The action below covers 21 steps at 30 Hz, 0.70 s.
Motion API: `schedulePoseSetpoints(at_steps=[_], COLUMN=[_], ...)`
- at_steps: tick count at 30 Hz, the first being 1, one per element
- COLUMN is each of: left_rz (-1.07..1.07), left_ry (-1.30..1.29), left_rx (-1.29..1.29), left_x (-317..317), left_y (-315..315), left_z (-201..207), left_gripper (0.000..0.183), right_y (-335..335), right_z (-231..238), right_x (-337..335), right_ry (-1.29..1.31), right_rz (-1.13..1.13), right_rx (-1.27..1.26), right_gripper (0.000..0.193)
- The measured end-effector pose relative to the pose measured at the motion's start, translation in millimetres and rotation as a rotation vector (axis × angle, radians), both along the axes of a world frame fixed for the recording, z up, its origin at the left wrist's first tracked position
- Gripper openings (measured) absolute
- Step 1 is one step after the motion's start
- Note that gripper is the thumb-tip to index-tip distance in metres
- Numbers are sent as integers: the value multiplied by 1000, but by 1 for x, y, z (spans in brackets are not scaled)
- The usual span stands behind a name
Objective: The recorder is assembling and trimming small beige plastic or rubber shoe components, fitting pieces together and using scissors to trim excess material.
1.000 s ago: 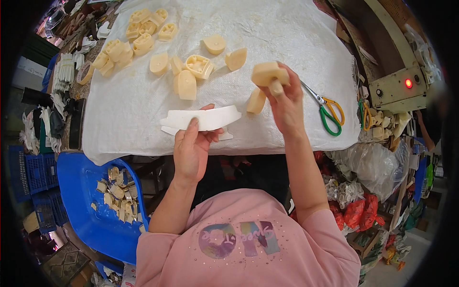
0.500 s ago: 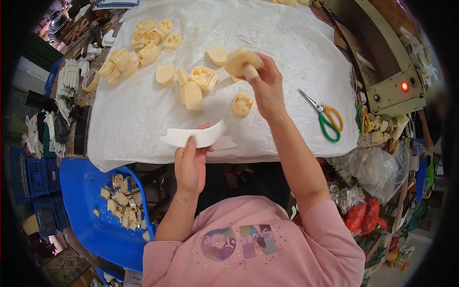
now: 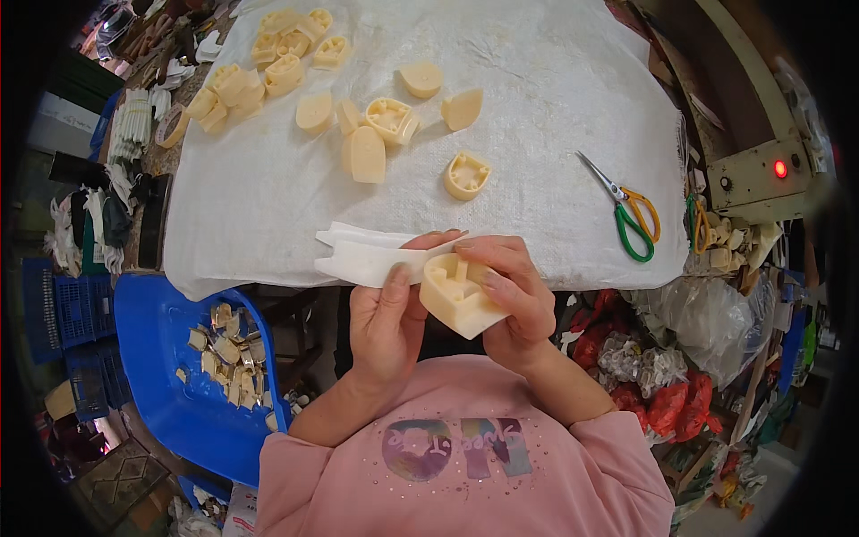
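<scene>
Close above the table's front edge, my two hands are together. My left hand (image 3: 386, 322) pinches a long white strip (image 3: 362, 266) with notched ends, bent back so both its ends point left. In my right hand (image 3: 523, 300) is a cream plastic heel-shaped block (image 3: 452, 295), its hollow, ribbed side turned up. The block's edge meets the right end of the strip; whether the strip is stuck to it I cannot tell. Beyond my hands a single hollow cream block (image 3: 467, 176) stands on the white sheet (image 3: 537, 116).
Several more cream blocks (image 3: 389, 121) lie scattered and heaped at the back left. Scissors (image 3: 622, 210) with green and yellow handles rest to the right. A machine with a lit red lamp (image 3: 780, 169) stands at far right. At lower left, a blue tub (image 3: 157, 358) holds many pieces.
My right hand has come down toward me with the cream block and brought it against the strip. My left hand has shifted slightly right, and the strip is now folded back.
</scene>
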<state>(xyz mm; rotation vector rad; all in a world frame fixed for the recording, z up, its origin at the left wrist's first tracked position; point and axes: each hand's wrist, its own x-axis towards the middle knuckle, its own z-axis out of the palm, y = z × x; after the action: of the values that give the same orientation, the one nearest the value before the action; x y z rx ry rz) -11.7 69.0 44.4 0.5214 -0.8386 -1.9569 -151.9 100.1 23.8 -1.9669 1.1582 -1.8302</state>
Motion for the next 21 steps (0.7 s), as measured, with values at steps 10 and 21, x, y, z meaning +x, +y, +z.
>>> schedulePoseSetpoints(at_steps=[10, 21], left_rz=[-41, -60], left_ry=[-10, -87], left_rx=[-15, -88], left_x=[-2, -4], left_y=[3, 6], left_z=[-2, -3], left_gripper=[43, 45], right_y=[1, 2], right_z=[-1, 2], right_x=[-1, -5], right_ry=[-13, 15], right_rz=[-20, -53], right_rx=[-41, -9], right_gripper=[46, 46])
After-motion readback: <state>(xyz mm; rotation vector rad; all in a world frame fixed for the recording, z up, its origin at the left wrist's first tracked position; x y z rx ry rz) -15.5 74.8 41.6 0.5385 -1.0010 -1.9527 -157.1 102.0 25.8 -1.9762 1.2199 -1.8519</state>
